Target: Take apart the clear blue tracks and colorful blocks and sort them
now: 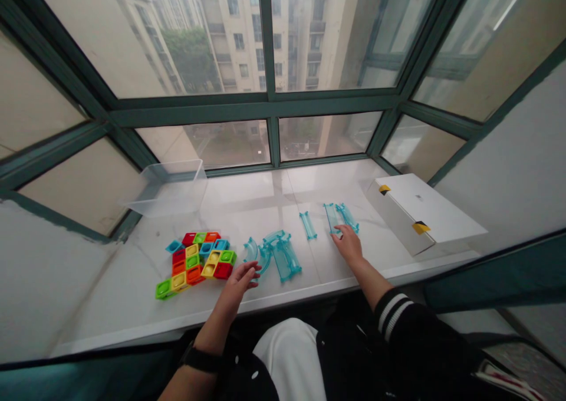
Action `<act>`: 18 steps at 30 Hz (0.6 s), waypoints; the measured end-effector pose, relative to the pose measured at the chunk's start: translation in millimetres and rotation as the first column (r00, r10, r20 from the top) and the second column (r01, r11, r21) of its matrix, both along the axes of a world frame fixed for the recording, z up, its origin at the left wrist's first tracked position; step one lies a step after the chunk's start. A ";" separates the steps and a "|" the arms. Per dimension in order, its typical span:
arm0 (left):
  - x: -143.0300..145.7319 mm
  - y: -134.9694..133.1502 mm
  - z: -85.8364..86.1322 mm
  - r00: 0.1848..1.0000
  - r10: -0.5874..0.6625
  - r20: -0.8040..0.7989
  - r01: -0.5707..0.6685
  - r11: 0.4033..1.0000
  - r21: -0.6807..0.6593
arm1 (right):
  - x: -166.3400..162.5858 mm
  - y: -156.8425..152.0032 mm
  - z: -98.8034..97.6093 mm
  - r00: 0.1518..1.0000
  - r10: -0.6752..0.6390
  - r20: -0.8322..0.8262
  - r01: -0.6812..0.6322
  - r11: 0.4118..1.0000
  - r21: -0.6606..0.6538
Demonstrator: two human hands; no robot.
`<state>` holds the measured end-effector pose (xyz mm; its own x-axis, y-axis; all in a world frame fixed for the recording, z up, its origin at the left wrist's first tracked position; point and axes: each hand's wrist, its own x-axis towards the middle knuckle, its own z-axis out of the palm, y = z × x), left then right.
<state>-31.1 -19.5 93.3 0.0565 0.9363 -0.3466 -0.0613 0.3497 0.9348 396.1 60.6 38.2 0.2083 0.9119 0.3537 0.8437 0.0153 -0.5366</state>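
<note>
My right hand (pixel 348 243) has its fingers closed at the near end of a straight, clear-blue toy track piece (pixel 331 215) lying on the white sill. Just right of it lies a second blue track piece (pixel 347 217), partly behind my fingers. A narrow blue track piece (pixel 308 226) lies apart to the left. My left hand (pixel 241 281) hovers with loosely spread fingers, holding nothing, beside a curved blue track piece (pixel 265 258). Wider straight blue pieces (pixel 286 259) lie close together to its right, and a short curved piece (pixel 250 249) is beyond my fingertips.
Several coloured square blocks (pixel 193 262) sit clustered on the left of the sill (pixel 247 197). Behind them stands a clear plastic bin (pixel 177 191). A white box (pixel 427 209) with yellow-black tabs is at the right. Green-framed windows (pixel 274 105) close off the back.
</note>
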 end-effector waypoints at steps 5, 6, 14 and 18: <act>-13.3 -6.3 -3.6 0.998 0.061 0.025 -0.061 0.998 -0.029 | -1.7 14.1 -14.4 0.997 -0.003 0.081 0.013 0.993 -0.119; -14.7 -7.4 -3.8 0.997 0.070 0.031 -0.069 0.997 -0.033 | -1.9 15.8 -16.0 0.995 -0.004 0.095 0.018 0.989 -0.148; -17.4 -10.2 1.7 0.990 0.127 0.067 -0.123 0.991 -0.056 | 1.3 18.9 -20.8 0.991 -0.008 0.130 0.036 0.976 -0.217; -15.7 -8.7 3.4 0.986 0.143 0.081 -0.138 0.989 -0.060 | 1.9 17.8 -21.5 0.990 -0.002 0.139 0.033 0.976 -0.217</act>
<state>-46.8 -28.2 96.7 -0.0430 0.9172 -0.3961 -0.1912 0.3816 0.9043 398.0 78.4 16.7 0.1884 0.9668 0.1727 0.9085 -0.1047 -0.4046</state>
